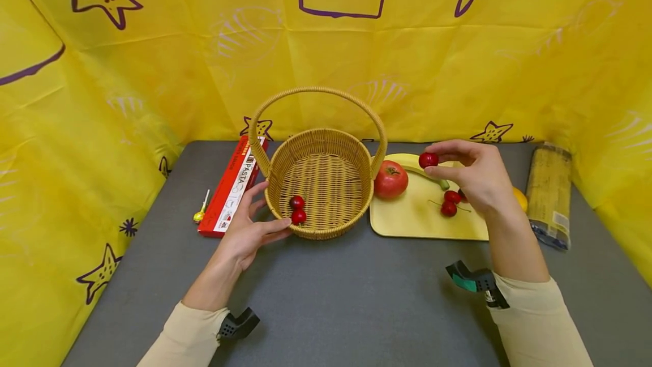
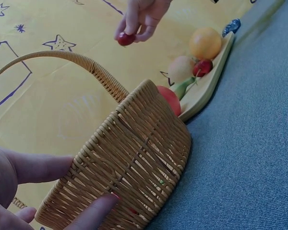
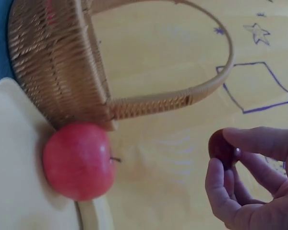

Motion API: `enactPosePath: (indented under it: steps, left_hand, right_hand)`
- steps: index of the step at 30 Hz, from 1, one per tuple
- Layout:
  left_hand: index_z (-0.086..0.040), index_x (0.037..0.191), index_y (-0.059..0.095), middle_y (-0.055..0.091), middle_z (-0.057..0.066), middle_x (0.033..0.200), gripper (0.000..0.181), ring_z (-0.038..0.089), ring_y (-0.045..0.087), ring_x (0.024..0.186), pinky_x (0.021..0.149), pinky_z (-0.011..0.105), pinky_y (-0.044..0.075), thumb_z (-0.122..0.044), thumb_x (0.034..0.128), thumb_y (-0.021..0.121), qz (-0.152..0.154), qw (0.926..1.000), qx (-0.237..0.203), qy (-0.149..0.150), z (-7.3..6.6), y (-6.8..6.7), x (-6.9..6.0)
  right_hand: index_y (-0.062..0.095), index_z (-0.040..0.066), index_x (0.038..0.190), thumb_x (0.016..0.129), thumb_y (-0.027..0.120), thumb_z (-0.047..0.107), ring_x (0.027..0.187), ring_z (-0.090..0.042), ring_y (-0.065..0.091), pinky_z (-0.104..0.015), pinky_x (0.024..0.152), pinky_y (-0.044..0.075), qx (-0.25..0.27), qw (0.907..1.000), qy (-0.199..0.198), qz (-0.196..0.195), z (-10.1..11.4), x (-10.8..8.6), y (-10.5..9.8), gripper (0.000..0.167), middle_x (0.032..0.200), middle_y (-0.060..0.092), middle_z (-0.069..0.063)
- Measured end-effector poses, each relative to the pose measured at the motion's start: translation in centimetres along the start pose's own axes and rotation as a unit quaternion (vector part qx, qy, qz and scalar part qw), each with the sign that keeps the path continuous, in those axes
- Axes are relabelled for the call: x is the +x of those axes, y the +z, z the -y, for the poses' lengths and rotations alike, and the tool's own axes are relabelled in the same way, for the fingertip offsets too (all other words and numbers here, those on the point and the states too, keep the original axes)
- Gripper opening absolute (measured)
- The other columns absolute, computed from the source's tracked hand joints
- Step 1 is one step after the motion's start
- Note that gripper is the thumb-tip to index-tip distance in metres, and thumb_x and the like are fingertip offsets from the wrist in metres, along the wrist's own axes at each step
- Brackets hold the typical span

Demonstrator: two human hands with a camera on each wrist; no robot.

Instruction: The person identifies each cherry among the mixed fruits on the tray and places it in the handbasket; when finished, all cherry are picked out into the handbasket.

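Your right hand [image 1: 471, 180] has a narrow grip, pinching one dark red cherry [image 1: 428, 159] in the air above the board, well apart from the basket [image 1: 326, 233]. Your left hand [image 1: 249, 234] is spread wide, its straight fingers and thumb touching the basket's left front side. You have the basket's open top facing up, with two cherries [image 1: 298, 217] inside against the near left wall. The tall handle [image 1: 318, 89] arches over it, and its right foot stands between your held cherry and the inside. An apple [image 1: 390, 179] sits just beside that edge; you can't tell if they touch. Under your right hand, the board [image 1: 407, 222] carries a banana [image 1: 433, 176] and more cherries [image 1: 449, 209]. A long packet [image 1: 550, 191] lies to its right, a pasta box [image 1: 224, 186] left of the basket. The desk [image 1: 331, 299] stretches toward you; yellow cloth [image 1: 178, 72] walls its back and sides.
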State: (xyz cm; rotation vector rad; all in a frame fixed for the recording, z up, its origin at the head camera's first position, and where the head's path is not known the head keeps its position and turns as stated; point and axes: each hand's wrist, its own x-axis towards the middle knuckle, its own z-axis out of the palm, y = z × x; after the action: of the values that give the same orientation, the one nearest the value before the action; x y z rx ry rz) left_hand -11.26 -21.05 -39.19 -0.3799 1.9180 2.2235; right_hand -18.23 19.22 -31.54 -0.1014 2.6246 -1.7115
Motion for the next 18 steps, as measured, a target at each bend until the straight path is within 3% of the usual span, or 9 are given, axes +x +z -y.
enactPosePath:
  steps: [7,13,18]
  left_hand:
    - [-0.025,0.163,0.023,0.022,0.018,0.160,0.098,0.035,0.072,0.104,0.087,0.047,0.064,0.016,0.0882,0.072,0.002,1.0000,-0.002,0.005,0.2,0.0,0.0]
    - [-0.026,0.163,0.024,0.023,0.018,0.161,0.098,0.036,0.072,0.105,0.087,0.047,0.064,0.014,0.0886,0.072,0.002,1.0000,-0.004,0.003,0.1,-0.1,0.0]
    - [-0.026,0.163,0.023,0.023,0.018,0.161,0.098,0.038,0.071,0.106,0.087,0.047,0.064,0.016,0.0883,0.071,0.000,1.0000,-0.005,0.003,0.1,0.0,0.0]
  right_hand:
    - [0.076,0.003,0.118,0.083,0.089,0.011,0.111,-0.015,0.064,-0.020,0.075,0.057,0.119,0.9925,-0.015,0.020,0.6,-0.7,0.1,0.038,0.097,0.080,0.006]
    - [0.079,0.007,0.114,0.084,0.088,0.008,0.111,-0.014,0.066,-0.021,0.074,0.058,0.118,0.9925,-0.029,0.014,1.3,-1.0,0.8,0.032,0.099,0.079,0.007]
    - [0.078,0.002,0.115,0.084,0.087,0.005,0.109,-0.014,0.068,-0.019,0.075,0.059,0.141,0.9882,-0.049,0.035,1.8,-1.2,1.3,0.033,0.101,0.080,0.004]
